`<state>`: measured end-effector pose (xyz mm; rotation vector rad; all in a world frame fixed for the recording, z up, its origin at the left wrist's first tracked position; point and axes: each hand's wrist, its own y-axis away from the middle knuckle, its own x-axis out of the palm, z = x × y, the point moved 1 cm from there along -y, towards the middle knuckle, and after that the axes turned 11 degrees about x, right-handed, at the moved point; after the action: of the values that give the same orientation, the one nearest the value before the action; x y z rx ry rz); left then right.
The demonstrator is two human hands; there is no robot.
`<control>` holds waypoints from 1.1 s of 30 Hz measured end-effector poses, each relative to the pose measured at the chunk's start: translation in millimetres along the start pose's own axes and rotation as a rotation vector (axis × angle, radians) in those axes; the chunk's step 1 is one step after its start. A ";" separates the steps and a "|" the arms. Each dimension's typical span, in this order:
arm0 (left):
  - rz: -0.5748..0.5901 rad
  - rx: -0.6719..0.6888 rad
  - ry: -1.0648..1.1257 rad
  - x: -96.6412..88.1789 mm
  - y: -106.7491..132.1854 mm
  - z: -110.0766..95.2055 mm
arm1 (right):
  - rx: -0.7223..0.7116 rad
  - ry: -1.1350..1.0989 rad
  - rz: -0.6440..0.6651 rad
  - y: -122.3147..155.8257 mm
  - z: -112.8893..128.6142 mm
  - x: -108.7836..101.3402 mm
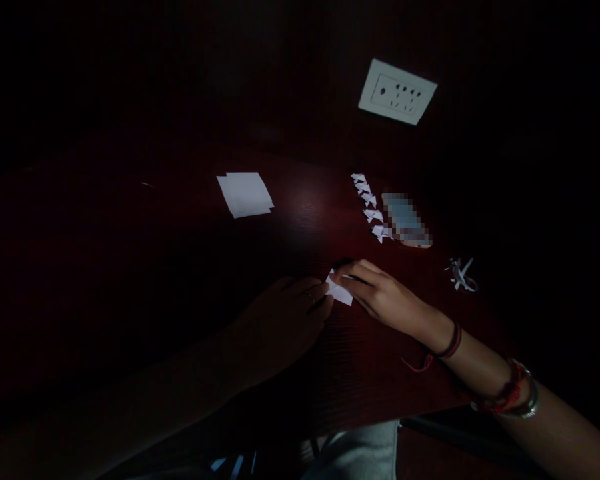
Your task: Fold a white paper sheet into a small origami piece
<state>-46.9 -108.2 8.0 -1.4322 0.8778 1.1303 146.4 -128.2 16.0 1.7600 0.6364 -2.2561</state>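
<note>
A small piece of folded white paper (342, 295) lies on the dark red table between my two hands. My right hand (380, 290) has its thumb and fingers closed on the paper's upper right part, covering some of it. From the left, my left hand (300, 307) grips the paper's left edge with its fingertips; this hand is in deep shadow. Beyond my right hand, several small folded paper figures (373, 215) stand in a row. Farther left lies a small stack of white paper sheets (245, 193).
A phone (407, 220) with a blurred screen lies right of the paper figures. Curled paper scraps (461, 275) sit near the table's right side. On the upright surface behind is a white power socket (398, 92). The table's front edge (370, 421) runs above my lap.
</note>
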 end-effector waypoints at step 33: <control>0.002 0.116 0.050 10.5 -9.8 23.2 | 0.026 -0.111 0.008 15.1 -25.7 -8.0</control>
<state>-38.8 -83.2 1.0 -1.3696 0.9650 1.0323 177.1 -130.6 15.6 1.6316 0.5794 -2.3474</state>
